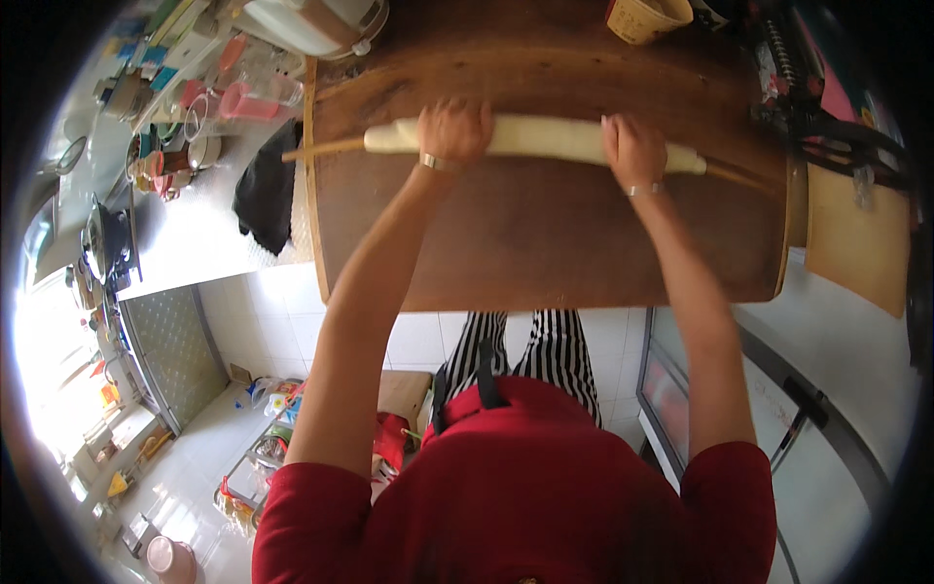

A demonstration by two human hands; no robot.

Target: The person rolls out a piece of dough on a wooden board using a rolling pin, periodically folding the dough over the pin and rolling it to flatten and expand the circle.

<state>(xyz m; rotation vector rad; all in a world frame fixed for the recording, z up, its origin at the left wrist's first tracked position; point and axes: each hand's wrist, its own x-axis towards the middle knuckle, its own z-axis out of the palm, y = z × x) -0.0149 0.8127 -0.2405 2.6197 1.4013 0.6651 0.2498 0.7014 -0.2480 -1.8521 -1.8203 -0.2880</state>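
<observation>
A long roll of pale dough [547,139] is wrapped around a thin wooden rolling pin [325,150], whose bare ends stick out at both sides. It lies crosswise over the dark wooden board [540,241]. My left hand [456,133] grips the roll left of its middle, fingers bent over the top. Towards the roll's right end, my right hand [635,150] is closed over the dough in the same way. Each wrist wears a bracelet. The undersides of the roll and the palms are hidden.
A paper tub [648,18] stands at the board's far right, and a white appliance [321,25] at its far left. Left of the board, a black cloth [268,193] lies on the counter near pink plastic cups [248,101]. A tan board [857,233] is at the right.
</observation>
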